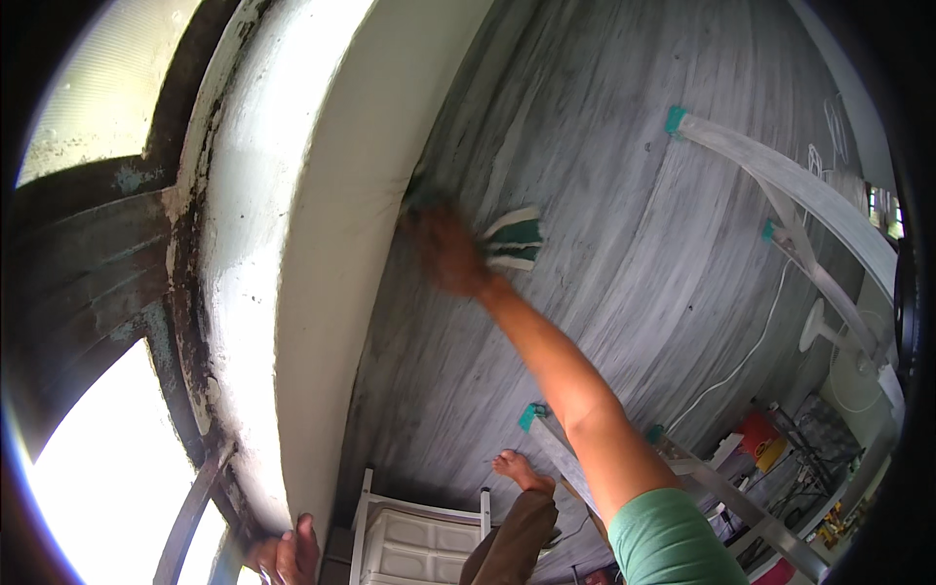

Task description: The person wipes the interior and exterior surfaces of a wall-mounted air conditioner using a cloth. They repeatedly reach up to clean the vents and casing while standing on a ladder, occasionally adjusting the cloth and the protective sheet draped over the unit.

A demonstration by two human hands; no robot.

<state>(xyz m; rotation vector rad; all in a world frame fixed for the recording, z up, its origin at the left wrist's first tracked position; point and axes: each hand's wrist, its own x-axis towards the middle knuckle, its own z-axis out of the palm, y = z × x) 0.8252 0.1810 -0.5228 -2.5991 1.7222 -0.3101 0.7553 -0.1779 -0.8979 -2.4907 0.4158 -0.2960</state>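
My right arm reaches up the middle of the view, its hand (448,249) blurred by motion at the edge of the pale wall band (331,244). A small dark shape at its fingertips is too smeared to name, and so is the grip. Just right of that hand shows a green-and-white item (517,239) against the grey wood-patterned surface (604,244), partly hidden by the hand. At the bottom left, my left hand (285,554) has its fingers curled at the window frame (180,380), partly cut off by the picture's lower edge.
Metal ladder parts with teal feet (799,166) run along the right and lower middle. A bare foot (517,468) and a white slatted-frame seat (419,546) are below. Cables, a red container (756,429) and clutter lie at the lower right. Bright window panes fill the left.
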